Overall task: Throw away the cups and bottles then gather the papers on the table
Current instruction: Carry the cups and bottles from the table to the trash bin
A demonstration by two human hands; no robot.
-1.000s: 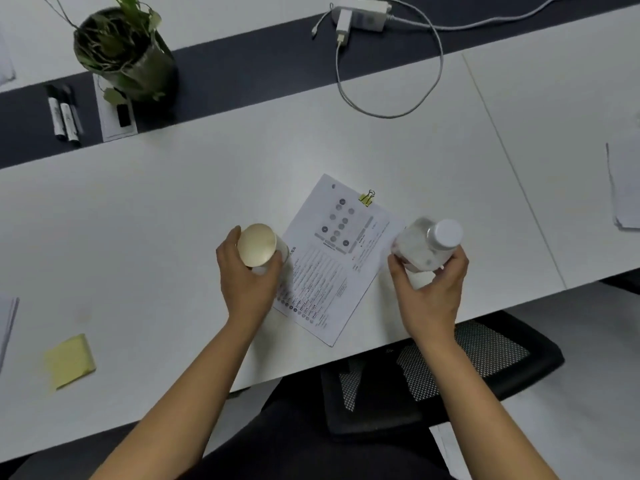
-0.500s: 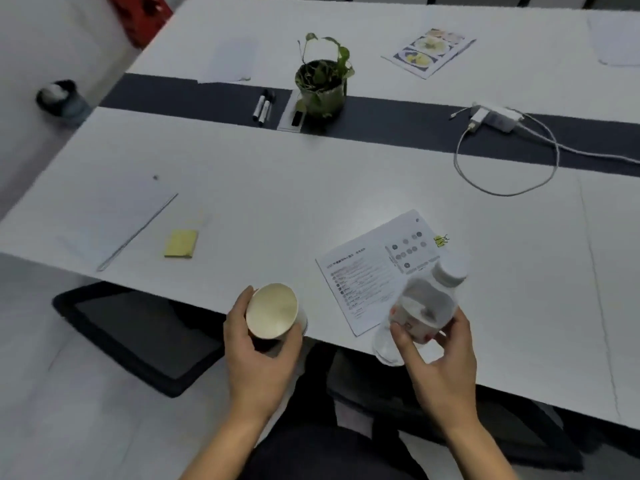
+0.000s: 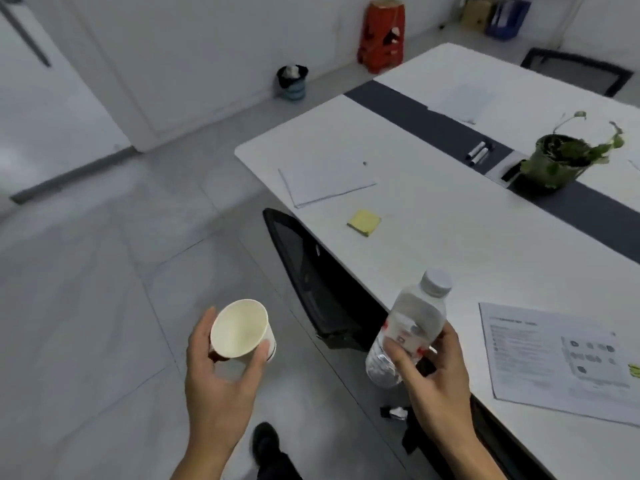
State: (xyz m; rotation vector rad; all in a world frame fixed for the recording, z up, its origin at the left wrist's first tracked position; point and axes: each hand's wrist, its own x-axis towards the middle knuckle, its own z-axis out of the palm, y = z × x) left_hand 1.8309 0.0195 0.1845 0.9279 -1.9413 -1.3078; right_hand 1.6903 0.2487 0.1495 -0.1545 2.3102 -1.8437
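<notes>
My left hand [image 3: 218, 372] grips an empty white paper cup [image 3: 240, 329], tilted with its mouth toward me, out over the floor. My right hand [image 3: 436, 372] holds a clear plastic bottle [image 3: 412, 323] with a white cap and a red-and-white label, just off the table's near edge. A printed sheet [image 3: 554, 358] with a yellow clip lies on the white table [image 3: 450, 244] at the right. A blank sheet [image 3: 325, 181] lies near the table's left corner, another pale sheet [image 3: 462, 100] on the far side. A small bin [image 3: 292, 81] stands by the far wall.
A yellow sticky pad [image 3: 363, 221], two markers [image 3: 479, 153] and a potted plant [image 3: 561, 157] are on the table. A black chair [image 3: 311, 278] is tucked at the near edge, another chair [image 3: 575, 69] at the far side. A red stool [image 3: 381, 34] stands against the wall.
The view has swung left from the table toward the floor and the bin. Both hands, still holding cup and bottle, have come off the table and now hang over the floor.
</notes>
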